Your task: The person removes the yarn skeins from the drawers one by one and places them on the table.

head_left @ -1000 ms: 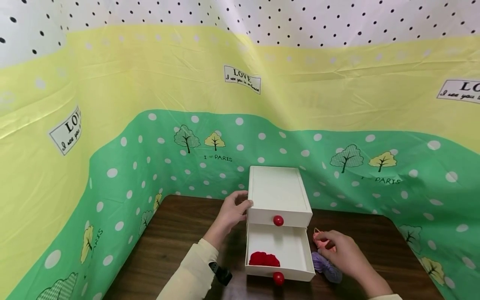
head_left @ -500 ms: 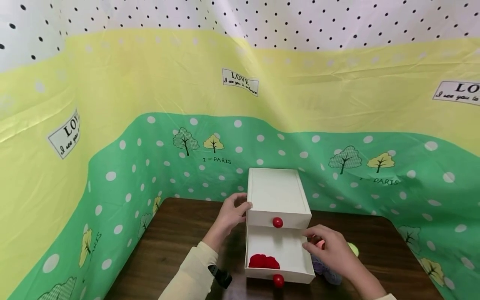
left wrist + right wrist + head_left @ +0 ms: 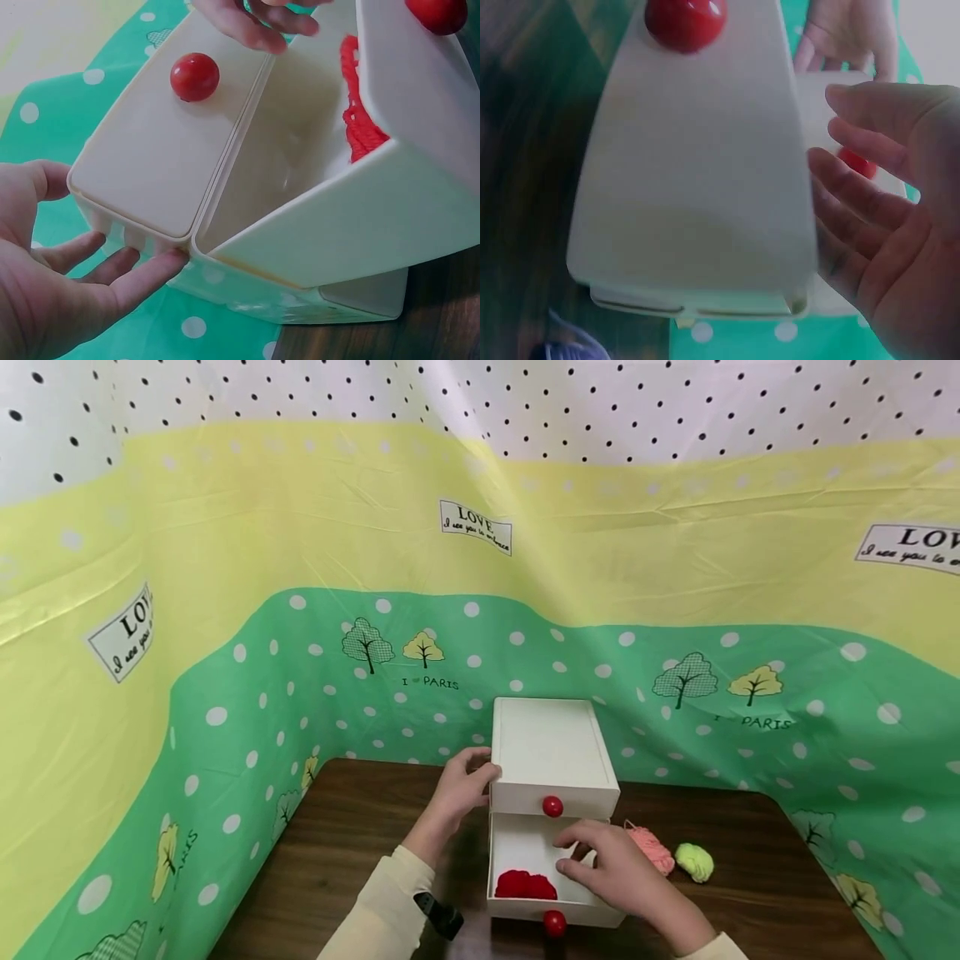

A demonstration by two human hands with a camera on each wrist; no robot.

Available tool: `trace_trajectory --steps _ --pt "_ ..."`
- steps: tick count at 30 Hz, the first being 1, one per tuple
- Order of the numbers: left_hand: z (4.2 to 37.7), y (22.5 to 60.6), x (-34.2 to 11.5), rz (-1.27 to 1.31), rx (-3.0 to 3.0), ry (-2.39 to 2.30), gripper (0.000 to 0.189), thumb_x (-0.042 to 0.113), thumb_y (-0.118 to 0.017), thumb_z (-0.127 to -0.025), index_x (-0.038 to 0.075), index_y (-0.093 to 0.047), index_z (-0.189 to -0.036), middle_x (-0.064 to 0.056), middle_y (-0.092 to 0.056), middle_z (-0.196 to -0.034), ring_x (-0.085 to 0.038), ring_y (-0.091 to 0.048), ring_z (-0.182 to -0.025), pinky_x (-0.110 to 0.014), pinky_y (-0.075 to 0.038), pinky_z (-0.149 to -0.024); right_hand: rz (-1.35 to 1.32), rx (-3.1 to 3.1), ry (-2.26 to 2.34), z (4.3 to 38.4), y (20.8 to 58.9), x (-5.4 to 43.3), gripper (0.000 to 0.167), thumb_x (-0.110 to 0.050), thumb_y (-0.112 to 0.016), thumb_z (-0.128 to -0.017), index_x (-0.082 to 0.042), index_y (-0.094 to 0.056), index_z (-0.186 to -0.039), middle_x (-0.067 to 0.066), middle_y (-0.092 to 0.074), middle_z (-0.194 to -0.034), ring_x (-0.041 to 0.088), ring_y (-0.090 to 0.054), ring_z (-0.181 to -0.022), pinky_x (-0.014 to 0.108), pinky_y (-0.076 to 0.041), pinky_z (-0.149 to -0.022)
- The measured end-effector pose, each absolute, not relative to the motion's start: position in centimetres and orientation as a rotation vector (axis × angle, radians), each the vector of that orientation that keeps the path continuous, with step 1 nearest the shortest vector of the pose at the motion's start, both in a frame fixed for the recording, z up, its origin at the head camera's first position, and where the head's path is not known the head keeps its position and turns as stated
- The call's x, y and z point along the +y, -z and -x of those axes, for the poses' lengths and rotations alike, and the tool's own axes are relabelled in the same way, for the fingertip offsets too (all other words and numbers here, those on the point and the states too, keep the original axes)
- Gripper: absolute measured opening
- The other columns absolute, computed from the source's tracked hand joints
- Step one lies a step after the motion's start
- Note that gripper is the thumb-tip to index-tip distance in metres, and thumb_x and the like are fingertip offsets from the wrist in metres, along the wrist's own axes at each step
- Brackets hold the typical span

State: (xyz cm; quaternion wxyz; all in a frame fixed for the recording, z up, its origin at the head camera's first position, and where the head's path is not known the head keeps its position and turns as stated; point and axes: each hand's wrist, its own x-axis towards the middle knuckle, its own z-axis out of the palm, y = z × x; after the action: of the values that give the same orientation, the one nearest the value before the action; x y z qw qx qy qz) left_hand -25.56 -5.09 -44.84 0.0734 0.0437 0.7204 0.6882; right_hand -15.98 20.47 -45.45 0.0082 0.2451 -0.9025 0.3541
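A small white drawer cabinet (image 3: pixel 551 739) stands on the table with its lower drawer (image 3: pixel 517 839) pulled out. Red yarn (image 3: pixel 525 885) lies inside that drawer, near its front left. My left hand (image 3: pixel 461 785) rests against the cabinet's upper left side; in the left wrist view, the thumb touches one edge and fairly straight fingers (image 3: pixel 142 277) touch the side wall. Over the drawer's right part hovers my right hand (image 3: pixel 618 868), its fingers loosely bent with nothing between them. Red round knobs (image 3: pixel 552 807) mark the drawer fronts.
Pink yarn (image 3: pixel 651 850) and a yellow-green yarn ball (image 3: pixel 694 862) lie right of the cabinet on the dark wooden table (image 3: pixel 757 860). Purple yarn (image 3: pixel 574 351) shows at the bottom of the right wrist view. A patterned cloth (image 3: pixel 420 718) hangs behind and at the left.
My right hand has moved left, from the pink yarn to over the open drawer, uncovering the pink and yellow-green yarn. My left hand has stayed at the cabinet's side.
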Motion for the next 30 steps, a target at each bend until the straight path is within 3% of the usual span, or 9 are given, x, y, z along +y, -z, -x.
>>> trace_trajectory --steps 18,30 --pt "25.6 45.3 -5.6 -0.166 2.106 -2.102 0.053 0.024 -0.069 -0.095 0.003 -0.056 -0.142 -0.02 -0.057 -0.134 -0.03 -0.068 -0.109 -0.051 -0.061 -0.088 -0.936 -2.904 -1.244 17.3 47.3 17.9 0.028 -0.026 -0.082 -0.088 -0.008 -0.076 -0.109 0.008 -0.075 -0.103 0.008 -0.068 -0.083 0.026 -0.057 -0.068" --pt "25.5 45.5 -5.8 -0.182 2.116 -2.082 0.053 0.03 -0.07 -0.097 0.004 -0.057 -0.142 -0.019 -0.057 -0.139 -0.031 -0.068 -0.113 -0.05 -0.06 -0.09 -1.034 -2.97 -1.184 17.5 47.9 16.9 0.021 -0.018 -0.086 -0.082 -0.015 -0.078 -0.101 -0.007 -0.074 -0.093 0.007 -0.066 -0.083 0.027 -0.057 -0.073"
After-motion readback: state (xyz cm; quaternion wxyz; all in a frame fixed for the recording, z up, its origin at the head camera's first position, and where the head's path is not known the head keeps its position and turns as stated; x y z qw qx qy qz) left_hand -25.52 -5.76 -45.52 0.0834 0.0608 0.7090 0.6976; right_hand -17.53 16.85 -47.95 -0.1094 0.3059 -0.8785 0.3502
